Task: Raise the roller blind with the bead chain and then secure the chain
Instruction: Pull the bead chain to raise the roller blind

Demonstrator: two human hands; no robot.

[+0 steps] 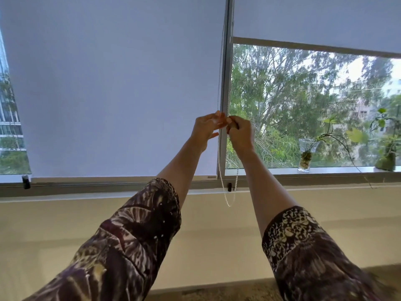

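A pale grey roller blind [112, 88] covers the left window down to the sill. Its white bead chain [221, 177] hangs along the grey mullion [225, 72] as a loop that ends just below the sill. My left hand [206, 129] pinches the left strand with thumb and forefinger, the other fingers spread. My right hand [240, 132] is closed around the right strand at the same height, close beside the left hand. A small black chain clip [229, 187] sits on the frame near the bottom of the loop.
A second blind [314, 20] on the right is partly raised, showing trees outside. A glass vase with a trailing plant [306, 155] and another plant [387, 157] stand on the right sill. Another black clip [26, 181] is at far left. A beige wall lies below.
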